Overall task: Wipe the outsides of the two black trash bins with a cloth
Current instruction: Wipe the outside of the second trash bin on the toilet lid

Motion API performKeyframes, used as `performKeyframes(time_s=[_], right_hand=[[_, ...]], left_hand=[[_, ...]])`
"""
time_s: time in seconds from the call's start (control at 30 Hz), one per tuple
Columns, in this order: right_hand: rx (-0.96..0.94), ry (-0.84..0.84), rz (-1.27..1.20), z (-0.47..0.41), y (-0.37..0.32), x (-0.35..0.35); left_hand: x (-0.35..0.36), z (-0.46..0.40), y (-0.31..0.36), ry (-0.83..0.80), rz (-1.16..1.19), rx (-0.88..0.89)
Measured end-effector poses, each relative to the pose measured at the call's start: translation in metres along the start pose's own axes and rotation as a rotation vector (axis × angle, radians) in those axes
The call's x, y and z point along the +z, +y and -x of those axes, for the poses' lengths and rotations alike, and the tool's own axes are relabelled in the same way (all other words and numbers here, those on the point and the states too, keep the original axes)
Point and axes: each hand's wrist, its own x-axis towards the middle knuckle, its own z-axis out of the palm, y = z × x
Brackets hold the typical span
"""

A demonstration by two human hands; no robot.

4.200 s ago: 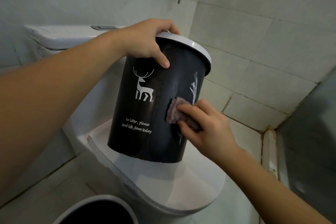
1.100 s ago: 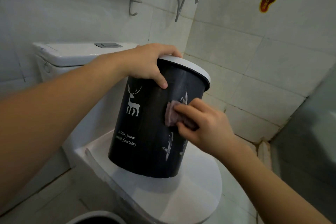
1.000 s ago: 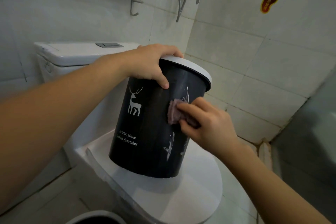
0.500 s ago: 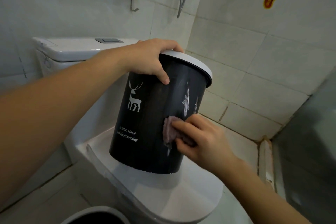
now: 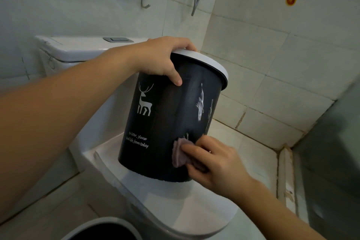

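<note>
So the round black plastic trash bin with the white rim and deer print [image 5: 163, 122] is sitting on the closed white toilet lid [image 5: 194, 210], tipped a bit toward the 1 o'clock side. The left hand [image 5: 161, 58] is curled over the rim at about 11 o'clock of the bin, thumb down on the outside wall, gripping it steady. The right hand [image 5: 216, 163] has its fingers flat on a small purple-grey wiping cloth [image 5: 180, 155], pressing it onto the lower wall near the bottom edge, around 5 o'clock.

The second black bin with a pale rim [image 5: 105, 230] peeks in at the 7 o'clock edge of the view, on the floor. I can't tell if it's been wiped.

My take on doing this bit well: keep firm rim pressure so the tilted bin doesn't skate off that slick lid, run long overlapping strokes top to bottom, and turn the bin a little each pass so the back side gets done too. Go gentle over the white printed twigs [image 5: 200, 103], and don't skip the base edge where grime likes to collect.
</note>
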Motion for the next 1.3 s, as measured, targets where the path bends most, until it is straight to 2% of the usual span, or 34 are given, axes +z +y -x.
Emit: performKeyframes(time_s=[0.07, 0.23, 0.37, 0.5, 0.57, 0.77, 0.87, 1.07, 1.13, 1.23, 1.3], right_hand=[[0.017, 0.028, 0.025, -0.006, 0.004, -0.002], [0.279, 0.186, 0.03, -0.038, 0.016, -0.014], [0.171, 0.103, 0.021, -0.024, 0.007, -0.008], [0.006, -0.049, -0.022, 0.004, -0.005, 0.002], [-0.029, -0.056, -0.012, 0.006, -0.003, 0.002], [0.266, 0.159, 0.011, -0.026, 0.013, -0.007], [0.217, 0.144, -0.005, -0.02, 0.01, -0.004], [-0.051, -0.066, -0.049, 0.011, -0.006, 0.004], [-0.029, -0.026, -0.017, 0.006, 0.0, 0.001], [0.159, 0.096, 0.025, -0.013, 0.013, -0.005], [0.211, 0.122, 0.038, -0.02, 0.016, -0.005]], left_hand=[[0.001, 0.0, 0.0, 0.004, 0.001, 0.001], [0.003, -0.003, -0.001, 0.005, 0.001, 0.003], [0.002, -0.005, -0.003, 0.016, 0.006, -0.006], [-0.001, -0.004, -0.005, 0.013, 0.021, -0.011], [0.0, -0.003, -0.003, 0.012, 0.019, -0.008], [0.001, -0.003, -0.001, 0.013, 0.019, -0.002], [0.0, -0.003, -0.002, 0.013, 0.023, 0.0], [-0.002, 0.0, -0.003, 0.003, 0.037, 0.004], [-0.002, -0.001, -0.003, 0.003, 0.036, 0.005], [-0.001, -0.001, -0.003, 0.016, 0.035, 0.004], [0.0, -0.002, -0.003, 0.017, 0.028, 0.003]])
